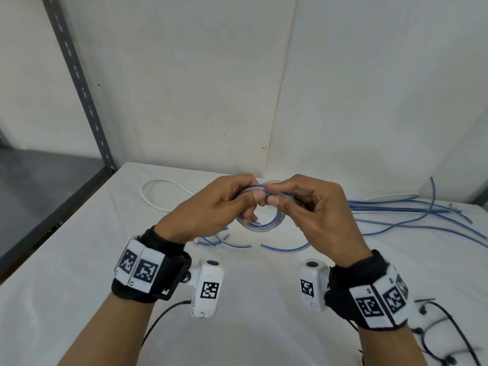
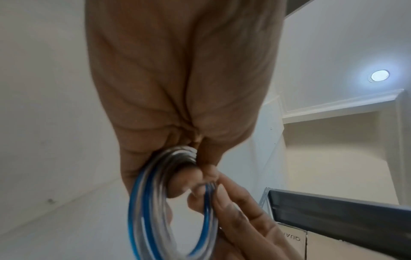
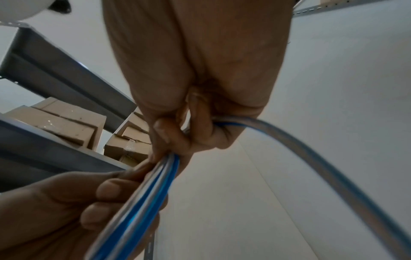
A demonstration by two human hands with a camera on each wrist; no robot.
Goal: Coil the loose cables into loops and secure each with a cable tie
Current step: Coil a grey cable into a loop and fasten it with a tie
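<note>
A small coil of blue and clear cable point(image 1: 266, 223) hangs in the air above the white table point(image 1: 79, 260), held between both hands. My left hand point(image 1: 224, 204) grips its top left, with fingers curled round the loops point(image 2: 155, 202). My right hand point(image 1: 295, 204) pinches the strands at the top right point(image 3: 153, 184), and one strand point(image 3: 322, 158) trails away from its fingers. Several loose blue cables point(image 1: 409, 210) lie on the table to the right. No cable tie is visible on the coil.
A white cable loop point(image 1: 158, 191) lies at the back left of the table. Short blue cable pieces point(image 1: 227, 243) lie below the hands. Black thin ties or wires point(image 1: 443, 331) sit at the front right. A grey metal shelf point(image 1: 39, 180) stands to the left.
</note>
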